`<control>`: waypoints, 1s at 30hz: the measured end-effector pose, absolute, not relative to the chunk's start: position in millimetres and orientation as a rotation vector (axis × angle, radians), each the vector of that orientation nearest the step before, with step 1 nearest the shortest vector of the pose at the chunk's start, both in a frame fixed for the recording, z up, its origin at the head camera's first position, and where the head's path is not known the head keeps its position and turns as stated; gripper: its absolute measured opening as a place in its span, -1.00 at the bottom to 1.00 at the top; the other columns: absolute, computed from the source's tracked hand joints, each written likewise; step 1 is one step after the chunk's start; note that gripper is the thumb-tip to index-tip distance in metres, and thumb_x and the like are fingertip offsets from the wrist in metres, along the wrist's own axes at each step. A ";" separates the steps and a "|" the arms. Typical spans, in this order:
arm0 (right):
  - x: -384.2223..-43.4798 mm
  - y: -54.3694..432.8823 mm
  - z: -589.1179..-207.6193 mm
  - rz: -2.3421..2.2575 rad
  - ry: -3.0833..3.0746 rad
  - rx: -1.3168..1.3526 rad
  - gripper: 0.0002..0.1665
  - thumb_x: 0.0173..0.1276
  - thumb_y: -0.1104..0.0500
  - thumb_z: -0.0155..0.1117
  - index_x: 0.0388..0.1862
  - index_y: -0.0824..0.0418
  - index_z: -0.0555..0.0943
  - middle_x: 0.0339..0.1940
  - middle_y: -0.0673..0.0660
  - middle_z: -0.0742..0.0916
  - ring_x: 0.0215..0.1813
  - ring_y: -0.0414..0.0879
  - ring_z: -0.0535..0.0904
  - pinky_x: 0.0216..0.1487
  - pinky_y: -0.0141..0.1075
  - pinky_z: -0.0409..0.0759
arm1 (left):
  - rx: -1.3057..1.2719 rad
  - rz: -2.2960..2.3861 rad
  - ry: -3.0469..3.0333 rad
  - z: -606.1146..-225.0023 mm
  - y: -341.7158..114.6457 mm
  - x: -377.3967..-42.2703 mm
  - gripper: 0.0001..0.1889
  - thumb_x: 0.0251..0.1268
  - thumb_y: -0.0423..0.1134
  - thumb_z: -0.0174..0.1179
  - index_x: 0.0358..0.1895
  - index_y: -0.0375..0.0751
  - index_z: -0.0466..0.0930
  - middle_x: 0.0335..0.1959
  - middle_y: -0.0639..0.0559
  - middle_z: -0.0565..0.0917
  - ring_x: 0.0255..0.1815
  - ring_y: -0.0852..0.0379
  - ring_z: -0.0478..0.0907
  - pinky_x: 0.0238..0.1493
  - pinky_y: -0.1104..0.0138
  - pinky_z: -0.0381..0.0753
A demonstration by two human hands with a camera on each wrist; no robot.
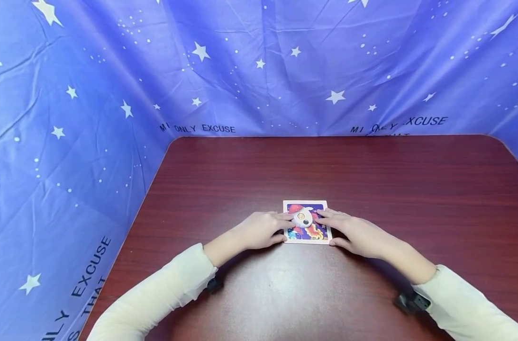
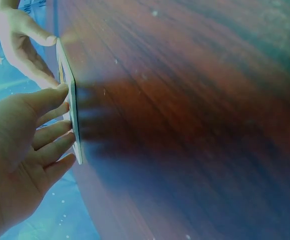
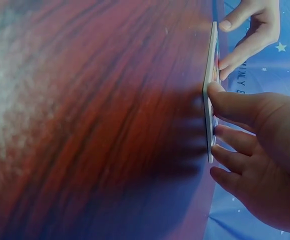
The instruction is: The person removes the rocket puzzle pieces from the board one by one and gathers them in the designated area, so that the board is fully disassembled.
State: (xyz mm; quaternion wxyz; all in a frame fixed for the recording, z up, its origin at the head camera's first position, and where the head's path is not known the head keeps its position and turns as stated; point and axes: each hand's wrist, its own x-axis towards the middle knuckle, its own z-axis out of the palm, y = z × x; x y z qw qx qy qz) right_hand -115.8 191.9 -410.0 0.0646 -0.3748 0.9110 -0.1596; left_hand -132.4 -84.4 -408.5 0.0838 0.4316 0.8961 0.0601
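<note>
Rested the left hand (image 1: 263, 231) and the right hand (image 1: 363, 236) on opposite sides of a pale-bordered picture board (image 1: 307, 231) lying flat on the reddish-brown counter (image 1: 327, 170), with fingers (image 2: 52, 134) relaxed and unclenched, touching its top and edges.

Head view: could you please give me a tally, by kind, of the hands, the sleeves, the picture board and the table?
Hands: 2 (left hand, right hand)
Sleeves: 2 (left sleeve, right sleeve)
Picture board: 1
Table: 1
Total: 6
</note>
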 end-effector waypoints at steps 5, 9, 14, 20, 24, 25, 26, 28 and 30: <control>-114.1 194.3 -409.1 -0.472 2.767 -1.098 -0.36 0.26 0.12 0.34 0.33 0.15 0.45 0.40 0.19 0.49 0.41 0.15 0.39 0.22 0.00 0.53 | 1.308 0.162 2.685 -410.6 -79.9 -137.4 -0.59 0.36 -0.08 0.13 0.25 0.00 0.52 0.36 0.04 0.47 0.36 0.11 0.44 0.32 0.24 0.46; -114.0 193.8 -409.8 -0.476 2.783 -1.109 -0.35 0.25 0.11 0.35 0.33 0.16 0.46 0.38 0.21 0.51 0.40 0.16 0.42 0.21 0.01 0.53 | 1.310 0.125 2.689 -411.3 -79.1 -138.8 -0.59 0.35 -0.08 0.14 0.25 0.01 0.52 0.36 0.05 0.47 0.36 0.12 0.44 0.33 0.25 0.45; -113.3 194.1 -409.3 -0.474 2.791 -1.118 -0.35 0.26 0.11 0.35 0.33 0.15 0.45 0.38 0.21 0.51 0.39 0.16 0.42 0.22 0.03 0.52 | 1.321 0.131 2.680 -409.8 -79.5 -138.3 -0.59 0.37 -0.09 0.12 0.25 -0.01 0.52 0.35 0.04 0.48 0.37 0.12 0.44 0.38 0.23 0.40; -113.2 194.1 -407.9 -0.450 2.803 -1.087 -0.34 0.26 0.09 0.35 0.34 0.15 0.45 0.40 0.20 0.49 0.41 0.16 0.39 0.25 0.04 0.50 | 1.310 0.183 2.666 -402.4 -83.5 -142.2 -0.58 0.38 -0.09 0.11 0.25 -0.07 0.51 0.34 0.03 0.49 0.38 0.10 0.42 0.42 0.21 0.36; -111.9 194.3 -406.8 -0.414 2.810 -1.039 -0.30 0.25 0.04 0.35 0.35 0.15 0.42 0.42 0.21 0.46 0.43 0.16 0.36 0.26 0.03 0.49 | 1.292 0.257 2.689 -400.8 -88.1 -149.6 -0.56 0.37 -0.09 0.13 0.26 -0.13 0.50 0.29 -0.01 0.54 0.38 0.09 0.43 0.42 0.21 0.35; -111.2 194.2 -406.2 -0.409 2.806 -1.031 -0.30 0.25 0.03 0.35 0.36 0.15 0.42 0.43 0.21 0.46 0.44 0.17 0.36 0.27 0.03 0.49 | 1.290 0.271 2.694 -400.9 -88.9 -151.2 -0.56 0.36 -0.10 0.14 0.25 -0.15 0.50 0.28 -0.02 0.56 0.36 0.09 0.44 0.41 0.21 0.37; -110.4 194.1 -405.6 -0.399 2.805 -1.029 -0.29 0.25 0.02 0.34 0.36 0.16 0.41 0.43 0.22 0.45 0.44 0.17 0.36 0.27 0.04 0.49 | 1.287 0.283 2.699 -401.1 -89.4 -152.3 -0.56 0.36 -0.09 0.15 0.25 -0.15 0.51 0.26 -0.02 0.57 0.35 0.10 0.46 0.39 0.22 0.39; -109.0 193.4 -404.2 -0.394 2.801 -1.022 -0.28 0.26 0.01 0.34 0.37 0.15 0.40 0.43 0.22 0.45 0.44 0.18 0.36 0.28 0.04 0.48 | 1.276 0.299 2.708 -401.4 -89.6 -153.7 -0.57 0.35 -0.09 0.16 0.22 -0.16 0.52 0.23 -0.03 0.60 0.31 0.11 0.49 0.35 0.23 0.43; -108.0 191.4 -402.4 -0.405 2.804 -1.028 -0.28 0.26 0.00 0.34 0.37 0.14 0.40 0.42 0.22 0.46 0.43 0.18 0.37 0.28 0.05 0.47 | 1.253 0.300 2.711 -400.7 -89.2 -154.4 -0.57 0.34 -0.08 0.16 0.21 -0.16 0.52 0.22 -0.01 0.60 0.28 0.12 0.51 0.33 0.23 0.45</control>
